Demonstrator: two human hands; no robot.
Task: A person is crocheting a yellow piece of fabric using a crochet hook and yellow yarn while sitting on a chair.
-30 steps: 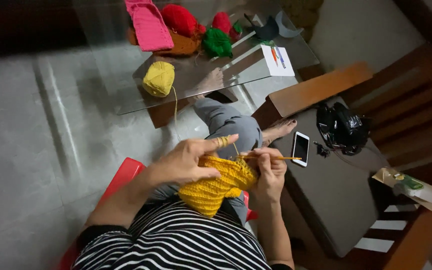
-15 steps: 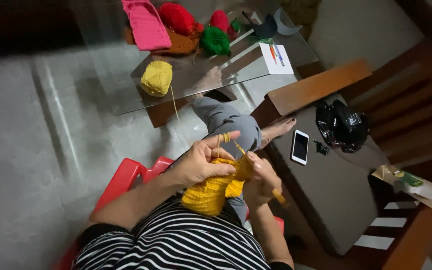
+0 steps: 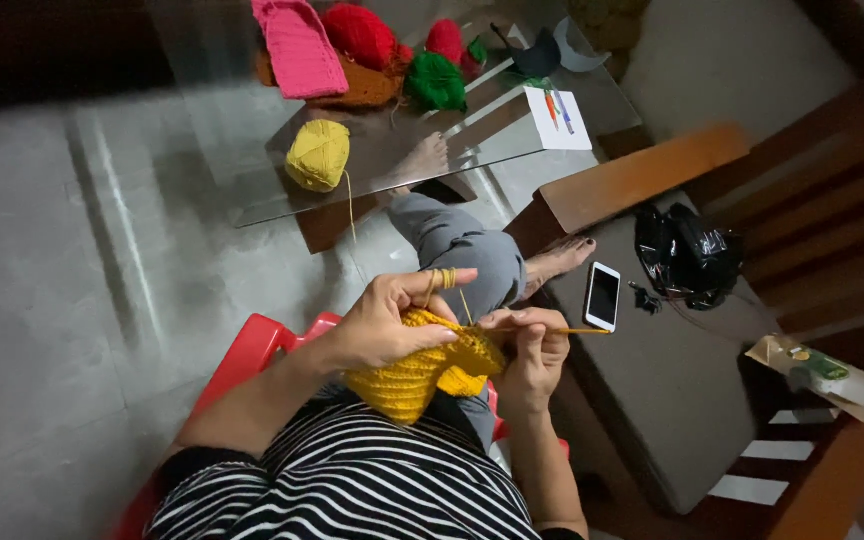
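We are crocheting a yellow piece (image 3: pixel 414 378), and it is sitting in our lap, bunched between both hands above the striped shirt (image 3: pixel 352 480). Our left hand (image 3: pixel 384 322) is closing around the upper edge of the fabric, thumb and fingers pinching it, while the index finger is sticking out with the yellow working yarn (image 3: pixel 350 205) wrapped around it in a couple of loops. Our right hand (image 3: pixel 532 350) is gripping the crochet hook (image 3: pixel 564 331), fingers curled tight round its shaft, the hook's working end lying at the fabric's top edge; the tip itself is too small for us to make out.

Judging by what is showing, we are well into the work: several ribbed rows are already stacked up, enough to fold over on itself. What it is meant to become we cannot tell, so how much is left is only a guess. The yellow yarn ball (image 3: pixel 318 155) on the glass desk (image 3: pixel 252 190) is looking full and round, with the strand running down from it to our left hand, so plenty of yarn is remaining for further rows.

Beyond the ball, a pink knitted piece (image 3: pixel 302 45), red yarn (image 3: pixel 360 33) and green yarn (image 3: pixel 435 82) are lying at the far side of the desk. A white phone (image 3: pixel 603 296) is resting on the grey cushion (image 3: pixel 672 400) to our right.
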